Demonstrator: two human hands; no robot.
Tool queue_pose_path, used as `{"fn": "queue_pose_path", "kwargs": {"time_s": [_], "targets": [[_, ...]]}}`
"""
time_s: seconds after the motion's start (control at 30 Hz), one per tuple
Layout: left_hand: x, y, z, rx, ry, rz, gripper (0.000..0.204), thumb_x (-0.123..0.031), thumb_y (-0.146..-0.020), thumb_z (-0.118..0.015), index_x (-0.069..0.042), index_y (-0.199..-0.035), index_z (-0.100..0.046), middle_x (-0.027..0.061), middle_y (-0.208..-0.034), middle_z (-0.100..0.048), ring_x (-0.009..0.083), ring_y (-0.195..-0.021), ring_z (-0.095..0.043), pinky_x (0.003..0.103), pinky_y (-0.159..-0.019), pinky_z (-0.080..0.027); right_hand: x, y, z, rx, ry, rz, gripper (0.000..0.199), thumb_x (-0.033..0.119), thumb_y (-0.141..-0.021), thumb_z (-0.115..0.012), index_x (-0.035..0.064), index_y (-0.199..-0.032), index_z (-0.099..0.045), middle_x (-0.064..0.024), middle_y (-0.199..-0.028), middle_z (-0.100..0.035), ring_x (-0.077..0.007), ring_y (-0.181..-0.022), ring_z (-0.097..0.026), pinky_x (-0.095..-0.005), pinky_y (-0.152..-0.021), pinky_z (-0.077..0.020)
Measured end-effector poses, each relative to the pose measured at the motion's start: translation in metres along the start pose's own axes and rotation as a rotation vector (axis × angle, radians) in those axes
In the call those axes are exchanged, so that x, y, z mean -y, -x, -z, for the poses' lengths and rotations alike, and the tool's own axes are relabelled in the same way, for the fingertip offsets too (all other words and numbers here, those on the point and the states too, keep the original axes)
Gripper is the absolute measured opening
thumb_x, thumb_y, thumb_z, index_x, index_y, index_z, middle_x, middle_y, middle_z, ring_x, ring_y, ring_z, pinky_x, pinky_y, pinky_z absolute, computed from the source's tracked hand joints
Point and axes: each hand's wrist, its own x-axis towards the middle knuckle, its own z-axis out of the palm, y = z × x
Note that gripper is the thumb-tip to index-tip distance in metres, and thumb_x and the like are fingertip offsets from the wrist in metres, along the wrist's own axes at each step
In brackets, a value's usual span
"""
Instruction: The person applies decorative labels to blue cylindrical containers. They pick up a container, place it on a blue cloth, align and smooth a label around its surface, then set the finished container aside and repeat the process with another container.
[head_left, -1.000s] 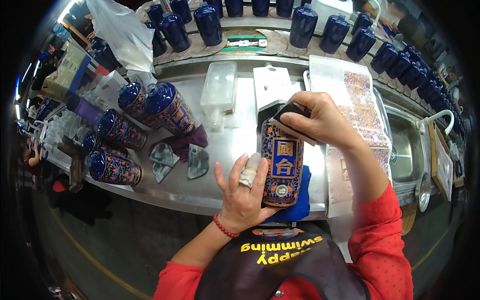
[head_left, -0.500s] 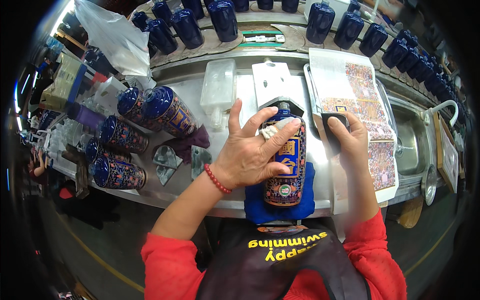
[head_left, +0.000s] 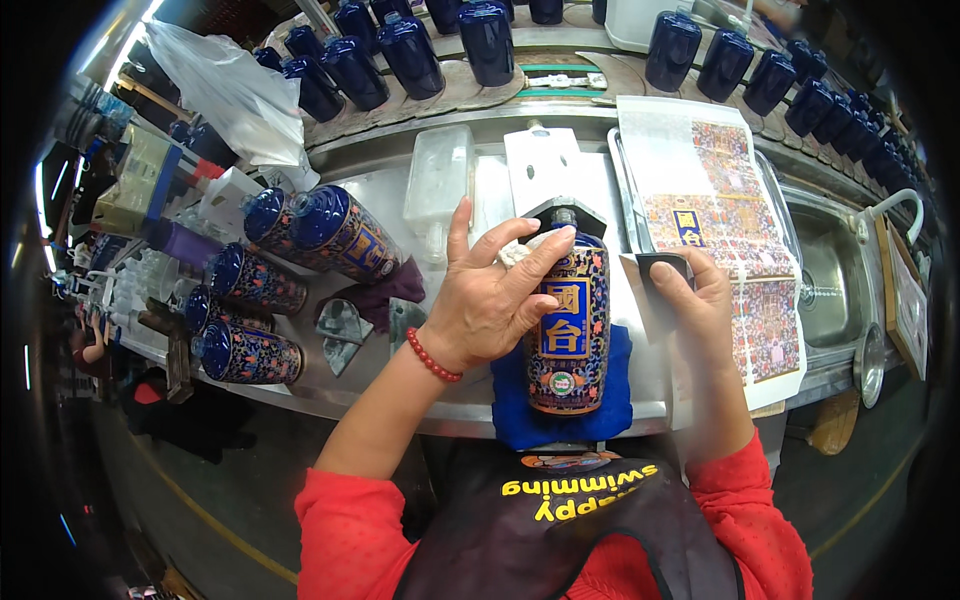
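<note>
A dark blue bottle (head_left: 567, 370) with a patterned wrap, blue-and-gold in the centre, lies on a blue cloth (head_left: 515, 425) in front of me, its neck pointing away. My left hand (head_left: 490, 300) rests over its upper left side, fingers spread, with a white cloth wad (head_left: 514, 254) tucked under them at the bottle's shoulder. In my right hand (head_left: 697, 298), pinched between thumb and fingers, is a flat black scraper (head_left: 662, 264). It is just right of the bottle, over the edge of a printed sheet (head_left: 768, 330) of patterned decals.
Several wrapped bottles (head_left: 345, 235) stand and lean at left beside a purple cloth (head_left: 395, 290). A clear bottle (head_left: 440, 180) lies behind my left hand. Plain blue bottles (head_left: 487, 45) line the conveyor at the back. A metal sink (head_left: 830, 270) with a tap is at right.
My left hand and the white wad have slipped slightly left off the centre of the bottle, baring more of its front. The right hand with the scraper has dropped a little nearer.
</note>
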Motion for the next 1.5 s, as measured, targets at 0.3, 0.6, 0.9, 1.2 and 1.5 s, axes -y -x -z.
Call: {"fn": "queue_pose_path", "kwargs": {"time_s": [0.3,0.6,0.9,1.2,1.5], "targets": [[-0.002,0.018,-0.009,-0.074,0.085,0.064,0.058,-0.048,-0.107,-0.043,-0.007,-0.144,-0.057,0.0057,-0.134,-0.068,0.0271,-0.135,-0.050,0.061,-0.122,-0.008,0.000,-0.008,-0.024,0.133,-0.143,-0.040,0.017,0.018,-0.096,-0.072,0.0019,-0.102,-0.070,0.0006,-0.085,-0.069,-0.0034,-0.072,-0.060,-0.0199,-0.064,-0.0479],[-0.008,0.038,-0.031,-0.144,0.246,0.186,0.066,-0.050,-0.107,-0.042,-0.001,-0.151,-0.046,0.0164,-0.151,-0.053,0.0382,-0.145,-0.041,0.060,-0.121,-0.012,-0.023,-0.008,-0.032,0.101,-0.246,-0.105,0.018,0.020,-0.099,-0.070,0.0023,-0.102,-0.067,0.0003,-0.086,-0.068,-0.0042,-0.072,-0.061,-0.0197,-0.063,-0.0492],[-0.048,0.068,-0.035,-0.131,0.310,0.372,0.085,-0.062,-0.104,-0.037,0.006,-0.155,-0.032,0.0242,-0.153,-0.045,0.0412,-0.148,-0.035,0.060,-0.120,-0.013,-0.013,0.011,-0.026,-0.108,0.494,0.390,0.014,0.016,-0.094,-0.071,0.0030,-0.099,-0.069,-0.0026,-0.077,-0.061,-0.0147,-0.067,-0.056,-0.0331,-0.063,-0.0430],[-0.082,0.106,-0.038,0.014,0.188,0.376,0.106,-0.063,-0.085,-0.070,0.002,-0.158,-0.028,0.0198,-0.156,-0.041,0.0403,-0.146,-0.031,0.065,-0.119,-0.007,0.025,0.046,-0.035,0.315,0.655,0.813,0.033,0.010,-0.070,-0.082,0.0087,-0.102,-0.072,-0.0018,-0.079,-0.057,-0.0231,-0.074,-0.056,-0.0391,-0.070,-0.0425],[-0.089,0.089,-0.022,-0.078,-0.120,0.300,0.102,-0.055,-0.076,-0.080,-0.001,-0.153,-0.042,0.0186,-0.137,-0.060,0.0372,-0.144,-0.035,0.072,-0.115,-0.008,0.021,0.060,-0.037,0.196,0.635,0.824,0.033,0.006,-0.069,-0.079,0.0097,-0.101,-0.072,-0.0023,-0.079,-0.054,-0.0232,-0.070,-0.053,-0.0388,-0.066,-0.0399]]}}
